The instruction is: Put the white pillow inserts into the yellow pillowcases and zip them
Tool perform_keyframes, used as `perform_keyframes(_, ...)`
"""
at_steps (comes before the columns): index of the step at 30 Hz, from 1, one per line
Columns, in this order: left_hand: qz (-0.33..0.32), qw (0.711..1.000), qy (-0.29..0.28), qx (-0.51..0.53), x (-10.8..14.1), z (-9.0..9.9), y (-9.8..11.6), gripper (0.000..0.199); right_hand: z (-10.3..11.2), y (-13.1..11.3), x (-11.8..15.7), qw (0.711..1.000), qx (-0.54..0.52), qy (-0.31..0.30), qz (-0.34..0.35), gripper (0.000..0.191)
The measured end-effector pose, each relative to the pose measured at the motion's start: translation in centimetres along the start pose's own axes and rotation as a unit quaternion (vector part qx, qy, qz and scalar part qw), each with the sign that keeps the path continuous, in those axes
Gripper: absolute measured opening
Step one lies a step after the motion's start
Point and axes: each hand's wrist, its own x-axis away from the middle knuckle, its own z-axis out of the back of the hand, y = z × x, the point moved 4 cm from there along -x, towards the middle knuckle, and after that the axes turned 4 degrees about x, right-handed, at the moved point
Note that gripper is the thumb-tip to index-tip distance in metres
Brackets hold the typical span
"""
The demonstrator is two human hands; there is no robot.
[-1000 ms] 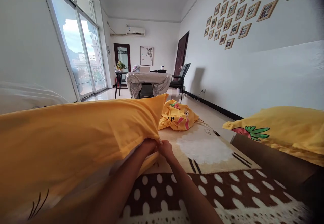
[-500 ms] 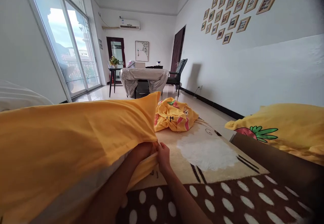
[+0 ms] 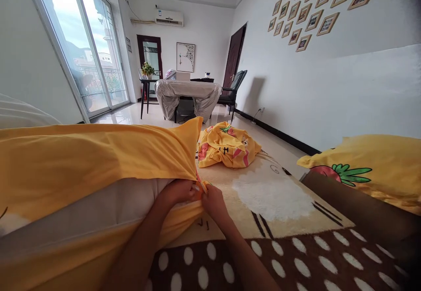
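A large yellow fabric cover (image 3: 95, 148) stretches across the left side, its open edge facing me. Through that opening shows a whitish padded insert (image 3: 121, 201). At the opening's right end, my left hand (image 3: 179, 191) reaches in under the upper layer, fingers closed on the cover's edge. Close beside it my right hand (image 3: 215, 202) pinches the same edge of the cover from the right. A thin pale strip, possibly a zip or tie, shows between the two hands. The fingertips of both hands are partly hidden in the fabric.
A crumpled yellow printed cloth (image 3: 230, 146) lies beyond my hands on a brown and cream rug (image 3: 269, 194). To the right, a yellow pillow-like thing (image 3: 391, 163) rests on a brown surface. Farther off stand a covered table (image 3: 187, 88) and a black chair (image 3: 234, 90).
The upper layer of the cover has drawn back, baring more of the pale insert. My left hand shows more fully near the corner. The view has tilted down slightly.
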Motion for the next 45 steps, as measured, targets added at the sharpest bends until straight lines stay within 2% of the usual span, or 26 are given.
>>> perform_keyframes(5, 0.007, 1.000, -0.010, -0.007, 0.2, 0.1, 0.4, 0.035, -0.4, 0.4, -0.4, 0.997, -0.078, -0.007, -0.007, 0.013)
perform_keyframes(11, -0.040, 0.999, -0.031, 0.015, 0.4, -0.5, 0.6, 0.044, -1.5, 0.9, -0.2, 0.983, -0.183, 0.008, -0.021, 0.021)
perform_keyframes(18, 0.002, 0.999, 0.035, 0.038, 0.2, -0.1, 0.4, 0.039, -1.9, 1.4, -0.5, 0.975, -0.219, 0.018, -0.044, 0.012)
perform_keyframes(23, 0.012, 0.997, 0.064, 0.048, 0.3, 0.3, 0.7, 0.031, -1.8, 1.2, -0.6, 0.975, -0.217, -0.009, -0.042, 0.016)
perform_keyframes(26, 0.001, 0.996, 0.071, 0.055, 0.2, 0.4, 0.6, 0.039, -1.6, 1.0, -0.6, 0.977, -0.206, -0.025, -0.036, 0.017)
perform_keyframes(34, -0.021, 0.996, 0.044, 0.079, 0.1, 0.4, 0.5, 0.050, -1.0, 1.0, -0.5, 0.991, -0.132, -0.014, -0.021, 0.024)
perform_keyframes(41, 0.044, 0.992, 0.095, 0.071, -0.2, 0.2, 0.4, 0.031, -1.2, 1.0, -0.7, 0.996, -0.072, -0.047, -0.024, 0.013)
perform_keyframes(45, 0.060, 0.992, 0.087, 0.065, -0.1, -0.2, 0.5, 0.030, -1.3, 1.1, -0.7, 0.997, -0.050, -0.052, -0.024, 0.014)
